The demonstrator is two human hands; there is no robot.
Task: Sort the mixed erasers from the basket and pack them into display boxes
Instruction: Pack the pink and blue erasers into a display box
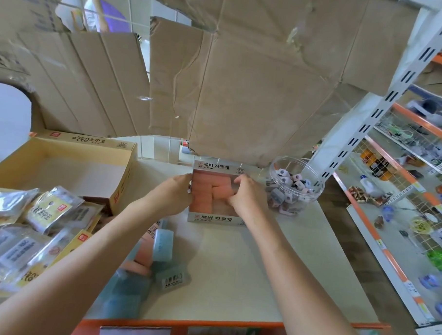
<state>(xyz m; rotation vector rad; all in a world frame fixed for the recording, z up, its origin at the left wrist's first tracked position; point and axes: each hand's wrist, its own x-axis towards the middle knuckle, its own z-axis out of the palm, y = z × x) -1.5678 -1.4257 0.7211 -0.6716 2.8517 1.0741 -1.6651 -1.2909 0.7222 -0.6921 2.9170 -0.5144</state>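
A white display box with Korean print lies on the pale table, partly filled with pink erasers. My left hand holds the box's left wall with curled fingers. My right hand reaches into the box's right half, fingers bent down on the erasers there; what it pinches is hidden. Loose pink erasers and blue-grey erasers lie in a heap near the front left, under my left forearm.
A clear round tub of small rolled items stands right of the box. An open yellow carton and foil packets fill the left. Cardboard sheets lean behind. A shelf rack runs along the right.
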